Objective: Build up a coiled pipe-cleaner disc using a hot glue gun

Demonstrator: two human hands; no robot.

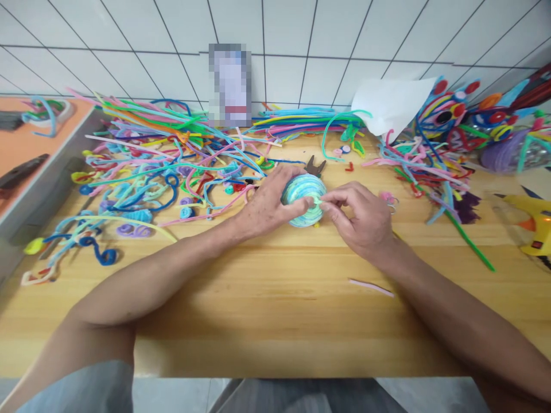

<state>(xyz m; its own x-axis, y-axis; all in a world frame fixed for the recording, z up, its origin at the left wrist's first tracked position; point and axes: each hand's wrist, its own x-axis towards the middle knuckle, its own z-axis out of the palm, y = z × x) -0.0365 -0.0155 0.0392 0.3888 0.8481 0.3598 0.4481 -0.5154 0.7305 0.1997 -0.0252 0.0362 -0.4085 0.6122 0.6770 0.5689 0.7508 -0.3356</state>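
Note:
A round coil of blue and green pipe cleaner [303,189] is at the middle of the wooden table. My left hand [273,201] grips it from the left, with the thumb lying across its face. On the right, my right hand [357,215] pinches a small pale green piece [317,201] at the coil's face between thumb and index finger. The jaws of dark pliers [315,166] show just behind the coil; their handles are hidden.
Tangled pipe cleaners [159,172] cover the table's left and back. More lie at the right beside a white sheet [391,106]. A yellow glue gun [536,223] is at the far right. One short pink strip [371,287] lies near my right forearm.

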